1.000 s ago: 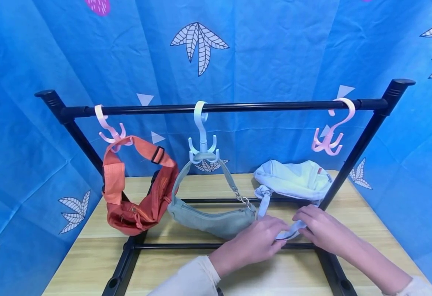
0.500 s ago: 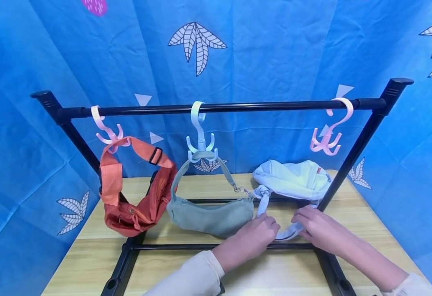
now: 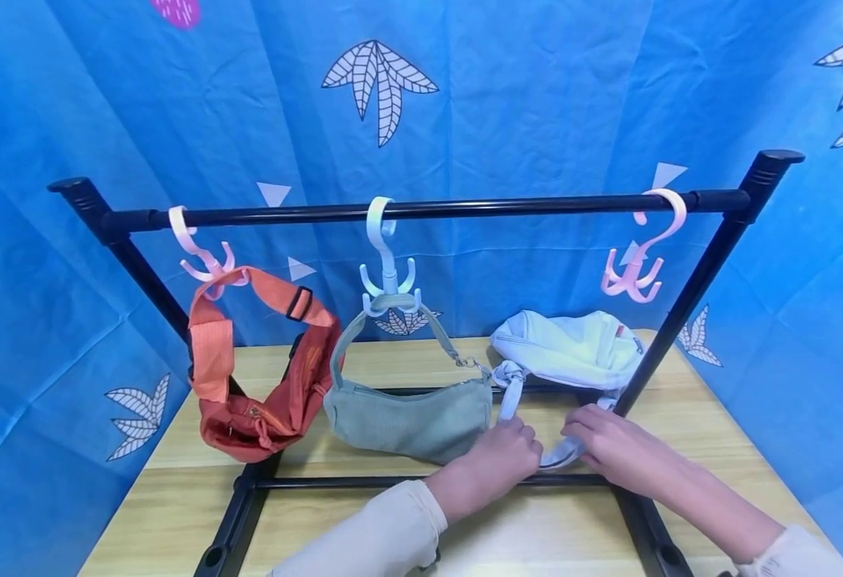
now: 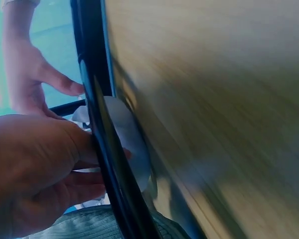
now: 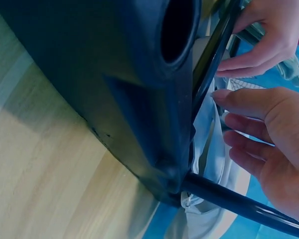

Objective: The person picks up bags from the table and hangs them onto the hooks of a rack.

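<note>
A pale blue bag lies on the table behind the rack, a knot in its strap. In the head view my left hand grips this strap below the knot, beside the green bag. My right hand holds the strap farther right, its fingers curled; a short loop sags between both hands. The left wrist view shows my left hand behind the rack's lower bar, partly hiding the strap. Thumb and fingers of my right hand are bent near the strap in the right wrist view.
A black rack stands on the wooden table. A red bag hangs from the left pink hook, a green bag from the blue hook. Another pink hook hangs at right, bearing nothing.
My left hand has turned and drawn its fingers in over the strap. The green bag has swung slightly. My right hand stays nearly in place while the head view shifts a little.
</note>
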`<state>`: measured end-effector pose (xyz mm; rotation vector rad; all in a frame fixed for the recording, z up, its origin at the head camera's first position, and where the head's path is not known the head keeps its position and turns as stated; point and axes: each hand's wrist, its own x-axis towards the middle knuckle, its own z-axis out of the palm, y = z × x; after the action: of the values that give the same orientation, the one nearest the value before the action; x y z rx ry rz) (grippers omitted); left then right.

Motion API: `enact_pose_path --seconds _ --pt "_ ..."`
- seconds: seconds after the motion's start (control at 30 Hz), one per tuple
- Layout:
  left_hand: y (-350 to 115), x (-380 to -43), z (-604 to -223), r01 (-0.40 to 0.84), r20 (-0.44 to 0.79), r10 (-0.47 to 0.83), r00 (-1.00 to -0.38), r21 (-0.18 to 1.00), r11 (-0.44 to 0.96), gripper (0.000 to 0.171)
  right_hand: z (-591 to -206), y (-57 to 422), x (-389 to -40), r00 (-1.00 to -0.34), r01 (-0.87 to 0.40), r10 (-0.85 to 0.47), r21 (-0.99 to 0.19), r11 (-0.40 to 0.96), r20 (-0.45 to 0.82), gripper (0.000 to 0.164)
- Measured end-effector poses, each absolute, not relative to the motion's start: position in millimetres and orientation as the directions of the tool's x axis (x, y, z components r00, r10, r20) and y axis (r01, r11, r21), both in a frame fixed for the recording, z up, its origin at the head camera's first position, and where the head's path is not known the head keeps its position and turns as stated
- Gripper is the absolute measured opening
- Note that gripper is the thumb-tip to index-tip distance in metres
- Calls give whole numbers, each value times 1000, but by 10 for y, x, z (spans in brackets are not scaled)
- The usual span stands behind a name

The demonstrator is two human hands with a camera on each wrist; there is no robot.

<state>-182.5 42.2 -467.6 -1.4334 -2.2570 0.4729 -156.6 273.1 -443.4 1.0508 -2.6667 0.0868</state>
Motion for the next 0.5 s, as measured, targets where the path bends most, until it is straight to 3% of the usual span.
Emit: enact_pose_path --seconds 0.27,0.5 --pt "463 -1878 -4730 748 157 914 -373 -531 397 11 -4489 2726 -1596 -679 -691 -677 62 720 284 36" --pt "517 -1922 -4743 742 60 896 -441 -538 401 12 -4548 2736 -1601 -648 -696 -693 123 707 318 33"
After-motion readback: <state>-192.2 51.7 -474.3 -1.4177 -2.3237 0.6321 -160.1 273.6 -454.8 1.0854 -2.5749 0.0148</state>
